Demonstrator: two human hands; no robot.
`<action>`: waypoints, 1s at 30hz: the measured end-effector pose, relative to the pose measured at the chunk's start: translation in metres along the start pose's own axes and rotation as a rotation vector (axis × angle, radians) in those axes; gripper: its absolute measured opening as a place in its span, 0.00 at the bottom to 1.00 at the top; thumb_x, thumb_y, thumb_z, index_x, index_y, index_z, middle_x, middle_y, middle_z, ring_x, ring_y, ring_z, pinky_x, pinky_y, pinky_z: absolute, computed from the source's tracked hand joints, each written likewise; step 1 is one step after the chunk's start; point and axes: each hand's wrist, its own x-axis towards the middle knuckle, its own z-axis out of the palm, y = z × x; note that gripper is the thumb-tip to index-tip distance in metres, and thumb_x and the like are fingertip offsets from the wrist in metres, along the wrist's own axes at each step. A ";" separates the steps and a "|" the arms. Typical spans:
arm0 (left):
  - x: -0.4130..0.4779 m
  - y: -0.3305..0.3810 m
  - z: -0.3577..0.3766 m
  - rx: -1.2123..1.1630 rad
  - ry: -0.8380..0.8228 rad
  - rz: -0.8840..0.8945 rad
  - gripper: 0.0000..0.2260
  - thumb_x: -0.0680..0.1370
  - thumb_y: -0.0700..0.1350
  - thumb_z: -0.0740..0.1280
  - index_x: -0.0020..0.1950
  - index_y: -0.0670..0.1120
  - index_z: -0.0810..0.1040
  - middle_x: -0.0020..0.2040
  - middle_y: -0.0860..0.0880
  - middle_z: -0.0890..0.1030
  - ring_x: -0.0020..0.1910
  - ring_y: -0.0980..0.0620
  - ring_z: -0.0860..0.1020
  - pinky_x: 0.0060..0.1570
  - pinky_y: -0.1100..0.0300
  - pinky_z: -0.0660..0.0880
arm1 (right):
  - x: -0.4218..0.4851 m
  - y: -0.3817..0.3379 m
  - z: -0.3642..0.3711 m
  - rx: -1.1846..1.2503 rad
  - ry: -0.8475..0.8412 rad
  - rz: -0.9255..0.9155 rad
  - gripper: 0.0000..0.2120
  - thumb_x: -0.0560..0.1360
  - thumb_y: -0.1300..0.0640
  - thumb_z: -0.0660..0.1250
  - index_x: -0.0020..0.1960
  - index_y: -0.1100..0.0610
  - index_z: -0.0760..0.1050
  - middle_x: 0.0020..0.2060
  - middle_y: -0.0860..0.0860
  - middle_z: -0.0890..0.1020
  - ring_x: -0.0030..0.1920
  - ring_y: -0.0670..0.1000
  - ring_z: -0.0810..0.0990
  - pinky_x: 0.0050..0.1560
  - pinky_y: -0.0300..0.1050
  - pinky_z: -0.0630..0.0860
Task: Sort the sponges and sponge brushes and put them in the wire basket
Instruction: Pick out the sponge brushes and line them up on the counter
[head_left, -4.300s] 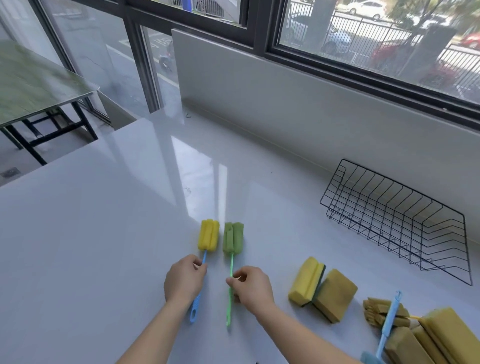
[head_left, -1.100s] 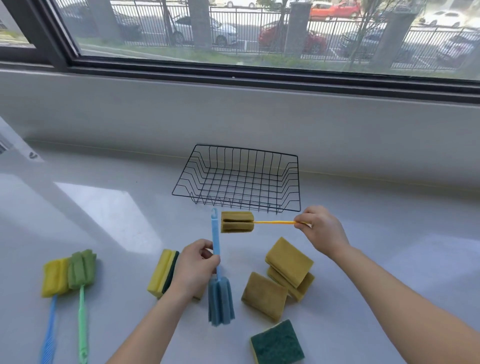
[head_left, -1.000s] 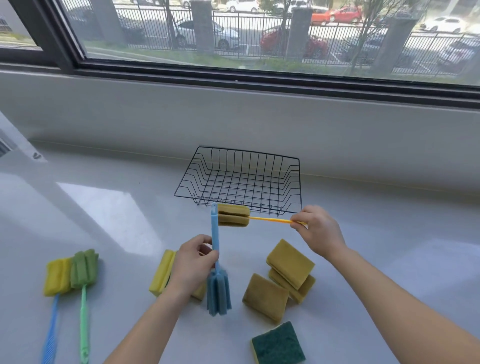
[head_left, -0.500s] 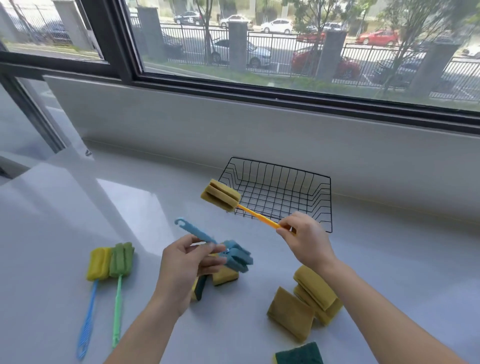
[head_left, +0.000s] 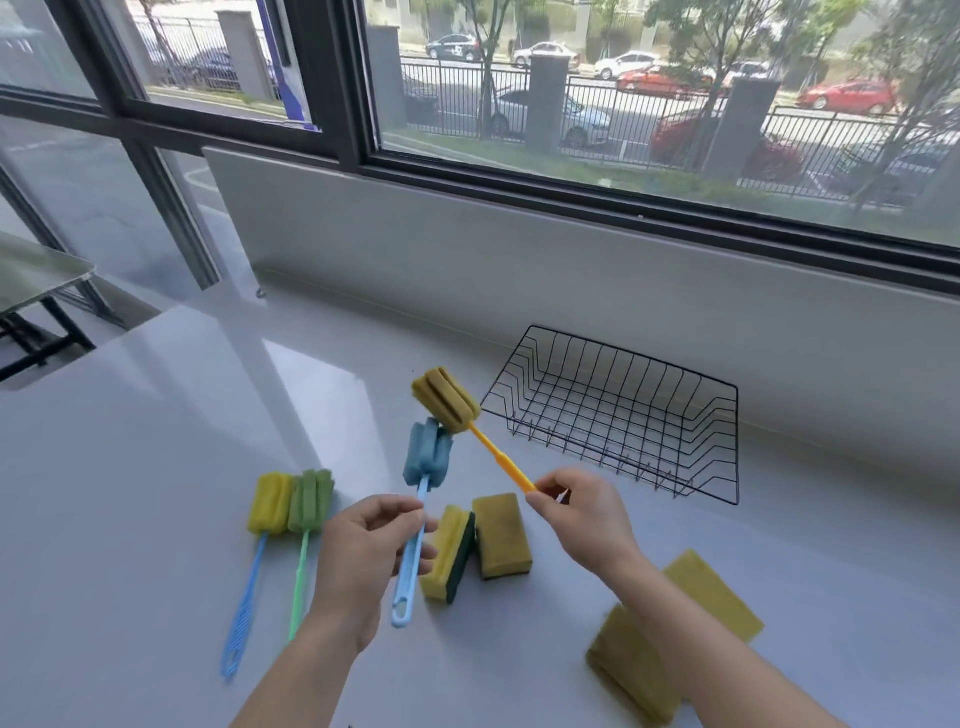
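The blue plastic handle of a blue foam sponge brush (head_left: 427, 458) is being pinched between the thumb and fingertips of the left hand (head_left: 363, 551). Its foam head is being held above the hand, and its looped end is hanging below.

The thin orange handle of a yellow-brown foam sponge brush (head_left: 447, 400) is being gripped near its end by the curled fingers of the right hand (head_left: 582, 514). Its head is being held up and to the left of that hand, right against the blue head; whether the two are touching cannot be told.

A black wire basket (head_left: 737, 447) is being left on the glossy white counter (head_left: 130, 467) just beyond the right hand.

Between the two hands, a yellow sponge with a dark green scouring side (head_left: 448, 553) and a plain yellow sponge (head_left: 501, 535) are being left side by side.

To the left of the left hand, a yellow foam brush with a blue handle (head_left: 270, 504) and a green foam brush with a green handle (head_left: 310, 501) are lying together.
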 end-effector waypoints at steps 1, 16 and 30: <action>0.003 -0.003 -0.006 0.024 0.021 0.001 0.03 0.75 0.32 0.70 0.45 0.38 0.82 0.41 0.37 0.85 0.32 0.41 0.82 0.31 0.53 0.81 | -0.001 -0.005 0.009 0.027 -0.025 0.020 0.07 0.74 0.53 0.73 0.38 0.46 0.80 0.35 0.42 0.81 0.37 0.40 0.77 0.36 0.34 0.68; 0.033 -0.046 -0.157 0.390 0.402 -0.014 0.13 0.72 0.41 0.76 0.56 0.49 0.84 0.40 0.54 0.86 0.45 0.54 0.84 0.54 0.50 0.79 | -0.033 -0.091 0.149 0.514 -0.347 0.288 0.06 0.73 0.60 0.74 0.41 0.61 0.79 0.27 0.50 0.81 0.28 0.48 0.80 0.31 0.42 0.78; 0.078 -0.090 -0.247 0.576 0.434 -0.163 0.12 0.73 0.41 0.74 0.56 0.48 0.82 0.42 0.50 0.85 0.46 0.47 0.81 0.50 0.52 0.75 | -0.070 -0.061 0.223 0.299 -0.215 0.463 0.09 0.72 0.60 0.76 0.40 0.61 0.76 0.31 0.57 0.78 0.26 0.52 0.78 0.29 0.51 0.81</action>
